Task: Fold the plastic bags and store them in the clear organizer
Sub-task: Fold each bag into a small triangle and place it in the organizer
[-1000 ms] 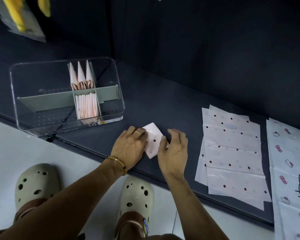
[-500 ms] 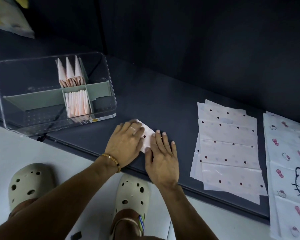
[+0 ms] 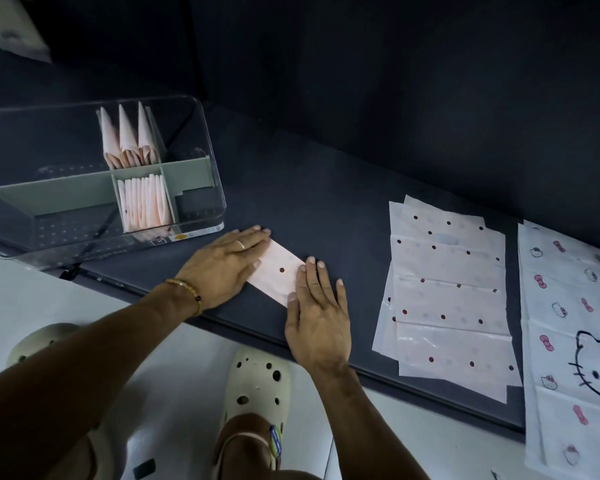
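A dark blue-grey tabletop (image 3: 326, 188) runs diagonally beneath me against an equally dark wall, with pale floor below its near edge, where my two cream perforated clogs (image 3: 257, 382) stand. At the table's left end sits one clear organizer (image 3: 201, 140), split by grey dividers (image 3: 52, 199): three pink folded bags (image 3: 127, 136) stand pointed-end up in the rear middle compartment, and a tight row of flat folded ones (image 3: 144, 202), too closely packed to count, fills the compartment in front. On the table's right side lies a stack of unfolded dotted bags (image 3: 447, 289), at least two sheets showing at its edges, and just beside it at the frame's right edge a white cat-print bag (image 3: 568, 323). Between organizer and stack, near the table's front edge, one pink dotted bag (image 3: 278, 271), folded to a narrow strip, lies flat under both my hands. My left hand (image 3: 222, 268), ring and beaded bracelet visible, lies palm down on its left end, fingers straight and close together. My right hand (image 3: 317, 317) presses palm down on its right end, fingers straight and slightly spread.
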Demonstrator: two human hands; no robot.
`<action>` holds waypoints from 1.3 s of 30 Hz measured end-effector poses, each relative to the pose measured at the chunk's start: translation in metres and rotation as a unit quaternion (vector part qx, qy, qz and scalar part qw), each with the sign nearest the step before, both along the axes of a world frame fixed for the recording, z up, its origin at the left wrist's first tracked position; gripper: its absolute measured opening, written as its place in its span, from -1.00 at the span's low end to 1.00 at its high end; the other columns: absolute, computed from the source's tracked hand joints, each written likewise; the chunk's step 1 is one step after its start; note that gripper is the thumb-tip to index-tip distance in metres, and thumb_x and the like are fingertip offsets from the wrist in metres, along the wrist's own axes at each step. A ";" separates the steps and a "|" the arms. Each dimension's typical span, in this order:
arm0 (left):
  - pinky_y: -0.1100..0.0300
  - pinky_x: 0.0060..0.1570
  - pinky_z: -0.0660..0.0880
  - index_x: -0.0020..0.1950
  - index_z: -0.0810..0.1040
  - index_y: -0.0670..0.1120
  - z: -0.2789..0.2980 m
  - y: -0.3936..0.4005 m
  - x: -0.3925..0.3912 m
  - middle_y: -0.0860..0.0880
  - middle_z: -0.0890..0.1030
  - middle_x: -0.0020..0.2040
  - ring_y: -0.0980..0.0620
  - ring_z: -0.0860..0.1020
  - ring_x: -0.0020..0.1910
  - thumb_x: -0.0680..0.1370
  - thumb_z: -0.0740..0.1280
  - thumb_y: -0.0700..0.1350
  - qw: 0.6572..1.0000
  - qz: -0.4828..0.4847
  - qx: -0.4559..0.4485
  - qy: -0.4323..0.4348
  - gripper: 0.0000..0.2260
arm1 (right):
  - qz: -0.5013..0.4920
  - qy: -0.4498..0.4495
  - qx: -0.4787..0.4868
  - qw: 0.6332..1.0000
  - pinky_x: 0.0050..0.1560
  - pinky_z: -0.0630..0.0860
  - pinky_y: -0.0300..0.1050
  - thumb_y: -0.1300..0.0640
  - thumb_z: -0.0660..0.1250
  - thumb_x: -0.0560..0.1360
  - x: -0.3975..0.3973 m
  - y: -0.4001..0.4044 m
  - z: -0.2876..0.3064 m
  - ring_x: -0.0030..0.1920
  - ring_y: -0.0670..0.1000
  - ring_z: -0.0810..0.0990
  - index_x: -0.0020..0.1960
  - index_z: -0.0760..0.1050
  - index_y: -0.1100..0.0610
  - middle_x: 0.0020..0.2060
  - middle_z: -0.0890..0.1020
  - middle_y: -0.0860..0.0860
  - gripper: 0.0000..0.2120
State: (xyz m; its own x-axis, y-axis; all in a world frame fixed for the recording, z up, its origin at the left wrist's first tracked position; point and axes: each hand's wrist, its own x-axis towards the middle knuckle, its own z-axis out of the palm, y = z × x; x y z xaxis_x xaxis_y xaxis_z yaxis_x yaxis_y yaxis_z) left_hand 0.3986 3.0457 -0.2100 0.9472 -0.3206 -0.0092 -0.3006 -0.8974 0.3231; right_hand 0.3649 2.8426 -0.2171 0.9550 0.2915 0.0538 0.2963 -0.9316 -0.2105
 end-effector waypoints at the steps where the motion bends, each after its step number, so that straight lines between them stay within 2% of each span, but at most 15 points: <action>1: 0.24 0.48 -0.12 0.54 0.12 -0.08 0.001 0.006 0.001 0.07 0.10 0.54 0.14 0.00 0.52 0.64 0.10 -0.09 1.000 0.007 0.004 0.005 -0.54 | 0.001 -0.001 -0.003 1.000 0.47 0.14 0.11 0.02 -0.06 0.59 0.000 0.000 0.000 0.50 0.01 0.22 0.46 0.33 0.16 0.47 0.32 0.04 -0.49; 6: 0.26 0.47 -0.09 0.55 0.03 -0.08 0.007 -0.004 0.001 0.03 0.02 0.57 0.10 -0.02 0.53 0.60 0.13 -0.17 0.999 0.039 -0.010 0.014 -0.46 | 0.002 0.008 -0.006 1.000 0.49 0.08 0.09 0.01 -0.09 0.60 0.000 0.000 -0.001 0.51 0.01 0.18 0.48 0.30 0.15 0.49 0.28 0.03 -0.48; 8: 0.20 0.49 -0.08 0.55 0.07 -0.07 0.009 -0.020 0.006 0.02 0.07 0.56 0.07 0.00 0.53 0.57 0.15 -0.21 1.000 0.010 0.003 0.002 -0.44 | -0.001 0.009 -0.002 1.000 0.49 0.08 0.09 0.02 -0.09 0.59 0.000 0.000 0.000 0.51 0.01 0.19 0.47 0.32 0.15 0.49 0.29 0.04 -0.48; 10: 0.13 0.44 0.06 0.49 0.27 -0.05 0.012 -0.039 0.015 -0.01 0.26 0.50 0.00 0.18 0.48 0.59 0.15 -0.14 0.999 -0.012 0.045 -0.024 -0.56 | 0.000 0.011 0.002 1.000 0.49 0.09 0.10 0.02 -0.09 0.59 0.000 0.001 0.000 0.51 0.02 0.20 0.47 0.32 0.16 0.48 0.30 0.05 -0.47; 13: 0.11 0.19 0.25 0.29 0.47 0.00 0.021 -0.056 0.029 -0.01 0.46 0.25 -0.02 0.39 0.23 0.54 0.23 -0.12 0.993 0.004 0.100 -0.064 -0.69 | 0.006 0.018 0.015 1.000 0.49 0.06 0.10 0.00 -0.11 0.59 0.000 0.000 0.000 0.51 0.02 0.18 0.49 0.29 0.16 0.49 0.29 0.04 -0.46; 18: 0.12 0.08 0.34 0.09 0.47 -0.06 0.031 -0.053 0.032 -0.07 0.40 0.16 -0.06 0.43 0.11 0.51 0.28 -0.16 0.997 0.018 0.074 0.019 -0.84 | 0.012 0.024 0.049 0.998 0.52 0.00 0.04 0.07 0.03 0.61 0.000 -0.005 0.002 0.52 0.00 0.13 0.49 0.28 0.17 0.50 0.26 0.02 -0.53; 21: 0.10 0.04 0.33 0.08 0.42 -0.05 0.036 -0.045 0.019 -0.07 0.50 0.08 -0.08 0.47 0.08 0.55 0.24 -0.14 0.997 0.029 0.062 0.046 -0.88 | 0.014 0.063 0.067 0.996 0.53 -0.13 -0.04 0.11 0.06 0.64 0.002 -0.003 0.008 0.54 -0.04 0.03 0.54 0.16 0.15 0.54 0.14 0.01 -0.53; 23: 0.12 -0.02 0.35 0.04 0.42 -0.04 0.044 -0.037 0.010 -0.04 0.59 -0.05 -0.06 0.53 -0.01 0.57 0.22 -0.15 0.993 0.068 -0.038 0.083 -0.93 | -0.007 0.097 0.142 0.985 0.54 -0.06 -0.05 0.12 0.12 0.63 0.004 0.001 0.018 0.54 0.00 0.08 0.54 0.15 0.14 0.53 0.17 0.04 -0.51; 25: 0.21 -0.14 0.39 -0.05 0.46 -0.04 0.057 -0.027 0.001 0.01 0.59 -0.19 0.07 0.56 -0.16 0.57 0.26 -0.19 0.965 0.114 -0.198 0.129 -0.95 | -0.068 0.122 0.244 0.960 0.49 0.18 -0.01 0.09 0.21 0.60 0.010 0.008 0.035 0.46 0.04 0.28 0.51 0.22 0.12 0.45 0.36 0.06 -0.50; 28: 0.40 -0.33 0.38 -0.16 0.48 -0.03 0.080 -0.012 -0.008 0.05 0.56 -0.30 0.27 0.48 -0.37 0.54 0.32 -0.23 0.901 0.169 -0.378 0.125 -0.87 | -0.141 0.175 0.402 0.887 0.14 0.54 -0.16 0.07 0.34 0.51 0.025 0.023 0.070 0.10 -0.13 0.60 0.30 0.47 0.03 0.10 0.65 -0.10 -0.64; 29: 0.39 -0.32 0.39 -0.16 0.50 -0.04 0.087 -0.006 -0.009 0.01 0.57 -0.29 0.25 0.48 -0.36 0.54 0.33 -0.24 0.880 0.191 -0.420 0.116 -0.87 | -0.145 0.184 0.450 0.862 -0.02 0.57 -0.26 0.09 0.37 0.48 0.030 0.028 0.079 -0.04 -0.20 0.63 0.14 0.55 0.01 -0.05 0.68 -0.15 -0.77; 31: 0.28 -0.26 0.45 -0.15 0.52 -0.09 0.099 0.004 -0.008 -0.11 0.60 -0.25 0.11 0.52 -0.30 0.55 0.33 -0.26 0.832 0.231 -0.496 0.093 -0.90 | -0.137 0.184 0.497 0.837 -0.27 0.50 -0.36 0.13 0.41 0.46 0.042 0.041 0.097 -0.26 -0.22 0.61 -0.11 0.59 0.02 -0.25 0.69 -0.14 -0.97; 33: 0.24 -0.29 0.47 -0.13 0.53 -0.13 0.107 0.017 -0.006 -0.12 0.59 -0.27 0.07 0.52 -0.32 0.55 0.32 -0.27 0.788 0.263 -0.551 0.078 -0.92 | -0.114 0.187 0.511 0.831 -0.34 0.50 -0.30 0.13 0.41 0.46 0.052 0.056 0.111 -0.32 -0.16 0.60 -0.19 0.59 0.03 -0.30 0.68 -0.07 -0.94; 35: 0.29 -0.38 0.47 -0.15 0.54 -0.12 0.112 0.031 -0.001 -0.03 0.57 -0.33 0.16 0.51 -0.39 0.54 0.33 -0.27 0.765 0.286 -0.575 0.056 -0.90 | -0.089 0.176 0.500 0.844 -0.31 0.53 -0.21 0.12 0.39 0.48 0.062 0.074 0.121 -0.34 -0.11 0.58 -0.22 0.57 0.04 -0.32 0.67 0.00 -0.90; 39: 0.40 -0.29 0.47 -0.18 0.56 -0.07 0.112 0.068 0.014 0.01 0.59 -0.28 0.22 0.53 -0.32 0.48 0.42 -0.21 0.774 0.357 -0.519 -0.062 -0.92 | -0.087 0.127 0.493 0.856 -0.45 0.46 -0.25 0.14 0.35 0.51 0.084 0.106 0.128 -0.45 -0.11 0.49 -0.27 0.53 0.06 -0.42 0.60 0.06 -0.83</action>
